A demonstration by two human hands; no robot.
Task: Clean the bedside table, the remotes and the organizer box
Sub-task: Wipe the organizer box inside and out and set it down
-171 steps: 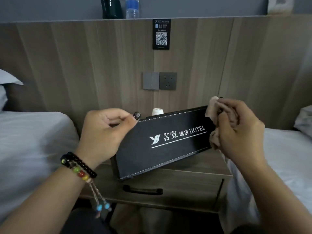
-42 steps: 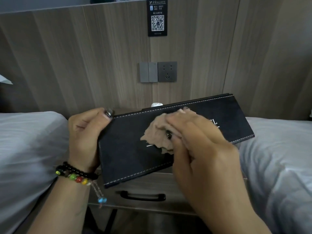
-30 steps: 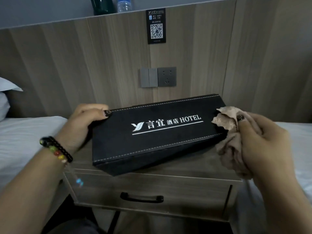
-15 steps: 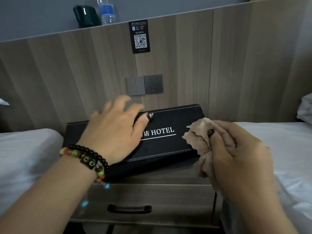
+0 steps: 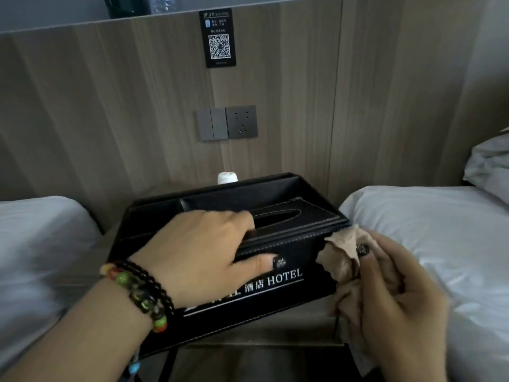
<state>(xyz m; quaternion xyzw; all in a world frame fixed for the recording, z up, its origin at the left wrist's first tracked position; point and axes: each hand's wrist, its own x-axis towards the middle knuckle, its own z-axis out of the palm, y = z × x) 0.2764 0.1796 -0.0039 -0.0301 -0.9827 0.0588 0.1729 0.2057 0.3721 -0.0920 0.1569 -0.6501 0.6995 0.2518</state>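
On bedside table (image 5: 275, 330), left hand (image 5: 203, 255) gripping organizer box (image 5: 300, 238).

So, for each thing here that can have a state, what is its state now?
organizer box: upright on the bedside table, open compartments showing no contents.
left hand: gripping the box's top edge.
right hand: holding the cloth.
cloth: crumpled, touching the box's right end.
wall socket: nothing plugged in.

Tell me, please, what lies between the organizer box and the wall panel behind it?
In the head view, a small white object stands between the organizer box and the wall panel; its lower part is hidden behind the box.
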